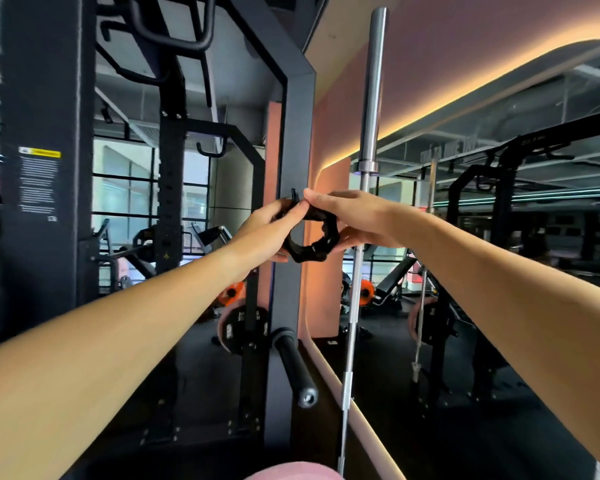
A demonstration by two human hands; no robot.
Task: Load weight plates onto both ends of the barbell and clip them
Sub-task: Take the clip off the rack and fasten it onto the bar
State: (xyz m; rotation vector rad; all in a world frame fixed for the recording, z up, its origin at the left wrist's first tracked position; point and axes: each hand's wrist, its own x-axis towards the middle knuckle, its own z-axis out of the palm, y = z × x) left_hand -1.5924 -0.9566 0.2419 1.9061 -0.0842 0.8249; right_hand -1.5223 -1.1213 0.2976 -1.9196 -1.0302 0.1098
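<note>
Both my hands hold a black ring-shaped barbell clip [314, 245] at chest height, in front of a dark rack upright [296, 133]. My left hand [269, 230] grips its left side near the lever. My right hand [355, 218] pinches the top and right side. A silver barbell [371, 98] stands upright just right of the clip, leaning by the mirror, its sleeve bare. A pink weight plate [238, 329] with a black centre hangs low on the rack.
A black storage peg [295, 365] sticks out of the upright below my hands. A large wall mirror [499, 237] fills the right side and reflects racks and benches. Orange plates [231, 292] lie on the floor farther back. Another rack post [45, 150] stands at left.
</note>
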